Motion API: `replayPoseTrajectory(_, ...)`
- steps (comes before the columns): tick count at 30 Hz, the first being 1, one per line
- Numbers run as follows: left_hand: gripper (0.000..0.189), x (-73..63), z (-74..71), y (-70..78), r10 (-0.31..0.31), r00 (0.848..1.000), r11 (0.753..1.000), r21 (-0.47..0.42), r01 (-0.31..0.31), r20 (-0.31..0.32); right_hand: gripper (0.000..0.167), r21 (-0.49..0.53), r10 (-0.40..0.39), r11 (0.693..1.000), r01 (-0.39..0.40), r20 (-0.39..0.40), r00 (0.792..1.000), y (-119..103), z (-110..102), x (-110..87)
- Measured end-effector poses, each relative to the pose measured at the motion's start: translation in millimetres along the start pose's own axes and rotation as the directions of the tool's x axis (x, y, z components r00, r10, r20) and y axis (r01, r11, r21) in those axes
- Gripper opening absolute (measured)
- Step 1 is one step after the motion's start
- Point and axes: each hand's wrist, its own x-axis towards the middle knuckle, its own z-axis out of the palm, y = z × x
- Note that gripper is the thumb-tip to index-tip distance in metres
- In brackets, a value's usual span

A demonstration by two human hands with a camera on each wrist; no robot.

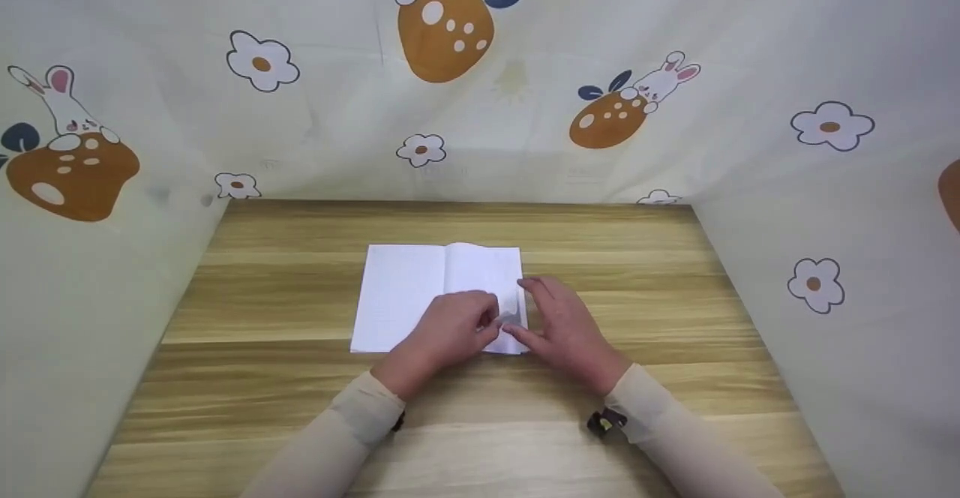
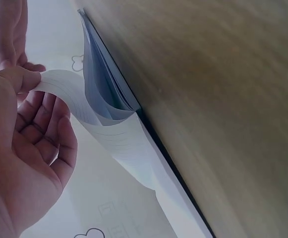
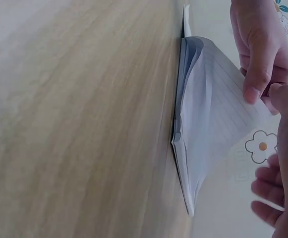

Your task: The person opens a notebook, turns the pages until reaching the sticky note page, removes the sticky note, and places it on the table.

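Left hand [image 1: 454, 323] pinching a lifted page [image 3: 226, 94] of an open, white, lined-paper notebook [image 1: 403, 292]
The notebook is lying at the right hand's [image 1: 566, 331] ten o'clock, that hand's fingers curving loosely apart.

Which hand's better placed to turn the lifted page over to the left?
Left, probably: the left hand pinches the lifted page and sits nearer the left half of the notebook. The right hand is at the right edge, thumb and fingers apart, with no clear grip.

Cream walls [image 1: 750, 40] covered in bunny prints [image 1: 660, 87] and flowers [image 1: 262, 61] wrapped round the top and sides, and the streaky wood-grain tabletop [image 1: 615, 247] looked kinda pale at bottom centre.
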Motion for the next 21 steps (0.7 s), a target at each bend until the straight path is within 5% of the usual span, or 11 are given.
replayPoseTrajectory(8,0.017,-1.1,-5.2,-0.2,-0.040,0.999,0.999,-0.018,0.040,-0.010,0.097,-0.040,0.158,0.987,-0.154,0.159,0.975,3.6,9.6,-7.3)
replayPoseTrajectory(14,0.016,-3.5,-10.3,-1.4,-0.057,0.998,0.998,-0.026,0.056,-0.013,0.102,-0.077,0.196,0.980,-0.182,0.288,0.937,4.0,20.4,-10.7)
replayPoseTrajectory(21,0.015,-6.5,-16.5,-3.6,-0.077,0.997,0.997,-0.028,0.077,-0.009,0.100,-0.064,0.206,0.978,-0.196,0.336,0.919,0.2,23.8,-5.7)
